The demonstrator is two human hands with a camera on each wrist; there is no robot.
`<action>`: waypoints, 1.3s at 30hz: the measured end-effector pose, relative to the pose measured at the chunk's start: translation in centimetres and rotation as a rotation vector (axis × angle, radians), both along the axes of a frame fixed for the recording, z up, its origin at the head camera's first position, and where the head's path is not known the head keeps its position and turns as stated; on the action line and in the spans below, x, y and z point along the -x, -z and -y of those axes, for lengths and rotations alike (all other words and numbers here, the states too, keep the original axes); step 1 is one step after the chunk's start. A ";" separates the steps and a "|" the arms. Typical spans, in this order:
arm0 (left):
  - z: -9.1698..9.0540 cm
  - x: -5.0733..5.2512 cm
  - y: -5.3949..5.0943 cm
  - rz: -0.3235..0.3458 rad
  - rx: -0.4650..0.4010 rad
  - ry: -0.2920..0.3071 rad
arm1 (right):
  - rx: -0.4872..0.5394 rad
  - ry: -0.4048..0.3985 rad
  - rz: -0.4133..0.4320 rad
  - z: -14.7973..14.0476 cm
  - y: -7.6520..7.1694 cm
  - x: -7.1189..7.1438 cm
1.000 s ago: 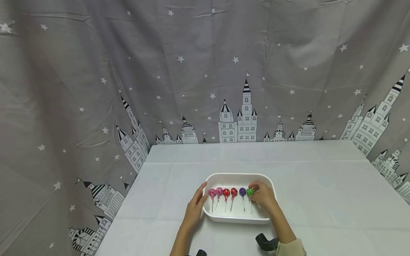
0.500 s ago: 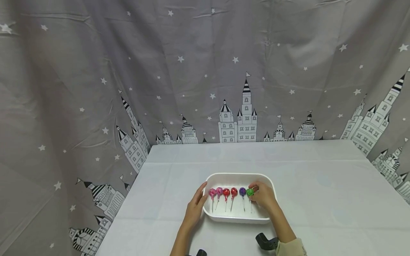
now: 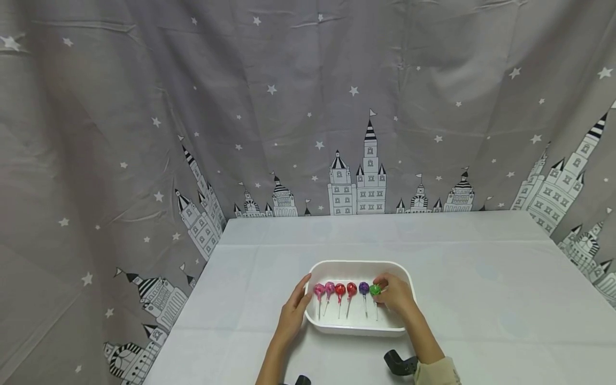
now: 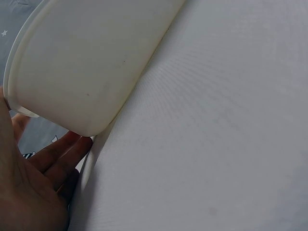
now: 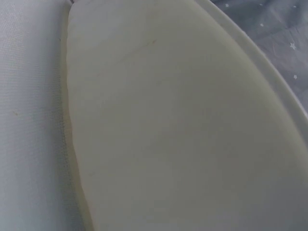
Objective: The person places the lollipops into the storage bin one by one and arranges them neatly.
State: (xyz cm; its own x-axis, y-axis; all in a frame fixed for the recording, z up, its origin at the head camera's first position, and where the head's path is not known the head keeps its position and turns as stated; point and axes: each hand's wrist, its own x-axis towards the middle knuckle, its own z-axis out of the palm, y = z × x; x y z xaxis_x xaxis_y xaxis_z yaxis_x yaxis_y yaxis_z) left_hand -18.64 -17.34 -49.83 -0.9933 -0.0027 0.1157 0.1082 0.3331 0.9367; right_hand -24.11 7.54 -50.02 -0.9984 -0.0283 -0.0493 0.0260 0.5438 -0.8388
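Observation:
In the head view a white tray (image 3: 356, 330) holds a row of lollipops. From left to right come two pink lollipops (image 3: 319, 290), two red lollipops (image 3: 352, 289), a purple lollipop (image 3: 364, 288) and a green lollipop (image 3: 375, 290), all with sticks toward me. My left hand (image 3: 290, 315) holds the tray's left end. In the left wrist view its fingers (image 4: 62, 161) touch the outer wall, with the thumb side at the rim. Inside the tray, my right hand (image 3: 395, 294) pinches the green lollipop by its head. The right wrist view shows only the tray's outer wall, hiding that hand.
The tray stands on a table with a white cloth (image 3: 481, 278). A grey curtain (image 3: 298, 64) printed with castles and stars hangs behind and at both sides. Black wrist devices (image 3: 400, 363) sit at both wrists, low in the head view.
The green lollipop has shifted very slightly left toward the purple one, with my right hand on it. My left hand and the tray have stayed in place.

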 end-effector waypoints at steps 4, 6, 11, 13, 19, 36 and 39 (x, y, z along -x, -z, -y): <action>-0.1 0.0 0.0 0.000 0.003 -0.001 | 0.020 0.000 -0.001 0.0 0.1 0.0; 0.0 0.3 0.2 -0.003 -0.002 0.001 | 0.015 0.001 -0.006 0.0 0.0 0.0; 0.5 1.4 2.6 0.002 0.000 -0.008 | -0.001 0.002 -0.004 -0.1 0.0 0.0; 0.7 1.7 3.5 0.005 0.007 -0.011 | -0.005 0.003 -0.004 -0.1 0.0 -0.1; 0.6 2.0 4.0 -0.008 0.013 -0.006 | -0.042 0.005 -0.018 -0.4 0.0 -0.2; 0.5 0.9 1.4 0.033 -0.043 0.030 | -0.160 -0.068 -0.074 -0.4 -0.5 -0.8; 1.2 1.6 2.6 0.050 -0.109 0.045 | -0.142 -0.082 -0.077 -0.4 -1.3 -1.2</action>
State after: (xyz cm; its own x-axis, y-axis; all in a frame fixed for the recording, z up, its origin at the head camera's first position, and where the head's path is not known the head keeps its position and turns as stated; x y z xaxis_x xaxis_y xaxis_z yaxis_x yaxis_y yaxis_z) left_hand -20.23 -18.55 -52.42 -0.9972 0.0320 0.0676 0.0731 0.2252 0.9716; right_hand -22.95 7.93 -48.71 -0.9940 -0.1078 0.0177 -0.0843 0.6544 -0.7514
